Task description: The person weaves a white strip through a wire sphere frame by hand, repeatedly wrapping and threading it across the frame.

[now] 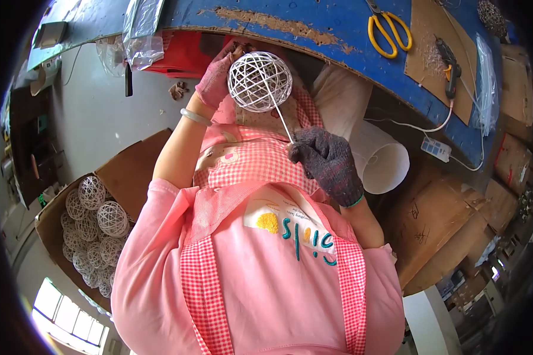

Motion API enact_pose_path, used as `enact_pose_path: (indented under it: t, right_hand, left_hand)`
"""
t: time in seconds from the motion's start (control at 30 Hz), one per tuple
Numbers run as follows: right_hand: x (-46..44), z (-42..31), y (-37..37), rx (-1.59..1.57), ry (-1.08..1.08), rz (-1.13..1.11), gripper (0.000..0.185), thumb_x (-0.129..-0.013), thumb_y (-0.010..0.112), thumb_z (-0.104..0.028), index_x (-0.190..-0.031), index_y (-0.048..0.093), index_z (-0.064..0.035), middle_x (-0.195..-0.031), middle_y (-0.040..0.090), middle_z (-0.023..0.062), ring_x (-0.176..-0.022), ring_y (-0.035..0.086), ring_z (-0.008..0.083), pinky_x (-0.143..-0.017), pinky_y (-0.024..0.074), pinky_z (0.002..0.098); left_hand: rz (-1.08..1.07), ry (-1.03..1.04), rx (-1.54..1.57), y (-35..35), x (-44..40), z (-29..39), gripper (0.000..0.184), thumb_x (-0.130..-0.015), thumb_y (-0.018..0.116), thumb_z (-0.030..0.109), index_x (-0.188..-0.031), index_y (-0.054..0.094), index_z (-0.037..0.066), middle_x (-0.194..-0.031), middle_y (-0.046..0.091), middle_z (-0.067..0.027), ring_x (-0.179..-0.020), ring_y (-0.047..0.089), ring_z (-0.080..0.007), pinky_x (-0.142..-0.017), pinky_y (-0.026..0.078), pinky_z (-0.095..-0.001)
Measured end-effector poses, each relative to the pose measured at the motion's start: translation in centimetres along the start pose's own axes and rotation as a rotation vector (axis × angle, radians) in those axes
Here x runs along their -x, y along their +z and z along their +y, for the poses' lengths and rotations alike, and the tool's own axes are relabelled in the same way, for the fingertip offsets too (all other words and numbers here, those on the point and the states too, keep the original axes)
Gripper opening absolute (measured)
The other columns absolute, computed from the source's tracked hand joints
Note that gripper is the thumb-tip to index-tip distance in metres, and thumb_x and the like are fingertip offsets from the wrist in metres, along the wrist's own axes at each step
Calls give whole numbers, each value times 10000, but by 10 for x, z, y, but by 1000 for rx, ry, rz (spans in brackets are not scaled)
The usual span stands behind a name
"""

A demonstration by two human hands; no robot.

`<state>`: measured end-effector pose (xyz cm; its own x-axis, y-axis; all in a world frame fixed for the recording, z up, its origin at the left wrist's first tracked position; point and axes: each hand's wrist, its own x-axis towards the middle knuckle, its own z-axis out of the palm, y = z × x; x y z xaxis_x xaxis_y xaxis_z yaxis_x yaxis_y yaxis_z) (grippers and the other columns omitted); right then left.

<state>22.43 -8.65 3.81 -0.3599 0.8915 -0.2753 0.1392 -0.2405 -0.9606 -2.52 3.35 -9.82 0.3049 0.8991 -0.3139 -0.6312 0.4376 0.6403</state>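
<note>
My left hand (217, 78), in a pink glove, is closed on the left side of a white open-weave ball (259, 81) made of thin crossing strands. A straight white strand (283, 121) runs from the ball down to my right hand (330, 163). That hand wears a dark knitted glove, and its fingers pinch the strand's lower end. The ball is held up over my lap, in front of the pink checked apron (251, 158). The fingertips of my left hand are partly hidden behind the ball.
A blue worktable (331, 35) edges the far side, with yellow-handled scissors (389, 34) and a glue gun (450, 71) on cardboard. A box (133, 163) of several woven balls (92, 193) stands at left. A white cylinder (387, 160) and brown cartons (432, 225) are at right.
</note>
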Motion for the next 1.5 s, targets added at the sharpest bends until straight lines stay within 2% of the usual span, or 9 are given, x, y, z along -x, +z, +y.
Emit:
enact_pose_path:
  t: [0.27, 0.77, 0.87, 0.9, 1.13, 1.2, 1.3, 1.43, 1.5]
  right_hand:
    - [-2, 1, -4, -65, 124, 33, 60, -922, 574, -23, -928, 633, -34, -787, 683, 52, -571, 555, 64, -537, 474, 243]
    - [-6, 18, -6, -109, 63, 107, 133, -930, 522, 23, -996, 636, 2, -781, 652, 23, -559, 509, 32, -514, 408, 192]
    - [-10, 23, -8, -116, 40, 115, 126, -927, 527, 30, -986, 635, 3, -805, 652, 23, -577, 517, 43, -538, 425, 198]
    - [-12, 27, -7, -83, 5, 149, 118, -921, 537, 8, -957, 648, -15, -799, 666, 40, -619, 572, 79, -573, 461, 234]
    - [-24, 63, -8, 85, 19, 161, 157, -914, 507, -6, -979, 648, -26, -794, 642, 16, -616, 529, 55, -581, 445, 228]
    - [-28, 68, -7, 80, 37, 162, 155, -915, 509, -14, -981, 649, -27, -787, 640, 18, -613, 528, 55, -572, 443, 228]
    - [-32, 78, -5, 133, -9, 168, 150, -919, 513, -29, -981, 650, -26, -781, 639, 19, -611, 529, 56, -563, 442, 229]
    - [-34, 83, -4, 336, -250, 189, 145, -920, 528, -39, -1003, 645, -24, -789, 647, 22, -597, 517, 54, -537, 421, 224]
    - [-28, 68, -6, 39, -25, 144, 143, -918, 538, -44, -1017, 639, -24, -797, 651, 20, -585, 503, 49, -519, 398, 214]
  left_hand:
    - [-52, 166, -406, -9, 1, -5, 356, -1005, 506, 245, -1286, 532, 29, -1147, 630, -25, -1021, 606, -117, -901, 495, -262]
    - [-141, -73, 253, -38, -9, -22, 373, -1042, 393, 267, -1263, 523, -5, -1121, 658, -92, -971, 645, -160, -859, 542, -302]
    - [-191, 67, 47, -36, -7, -24, 417, -1047, 363, 306, -1264, 519, -15, -1129, 658, -100, -976, 645, -177, -879, 538, -314]
    - [62, 75, -385, -3, 3, -11, 218, -996, 470, 100, -1180, 557, 21, -1025, 655, -48, -884, 633, -125, -777, 535, -260]
    - [-42, 84, 84, 20, 6, -7, 213, -998, 490, 146, -1100, 610, 4, -970, 686, -82, -840, 665, -154, -733, 561, -275]
    - [-323, 71, 156, -13, 0, -20, 363, -1042, 363, 234, -1228, 543, -22, -1107, 663, -111, -958, 651, -204, -861, 550, -339]
    - [-259, 33, 234, -3, 4, -17, 266, -937, 527, 60, -1189, 576, -11, -1074, 669, -103, -926, 649, -184, -835, 549, -318]
    - [-10, 226, -437, 0, 10, -20, 281, -968, 508, 150, -1185, 589, -9, -1087, 667, -122, -952, 650, -206, -868, 548, -336]
    - [-90, 205, -158, 12, 4, -12, 282, -992, 483, 177, -1182, 583, -6, -1072, 673, -109, -895, 659, -180, -783, 556, -305]
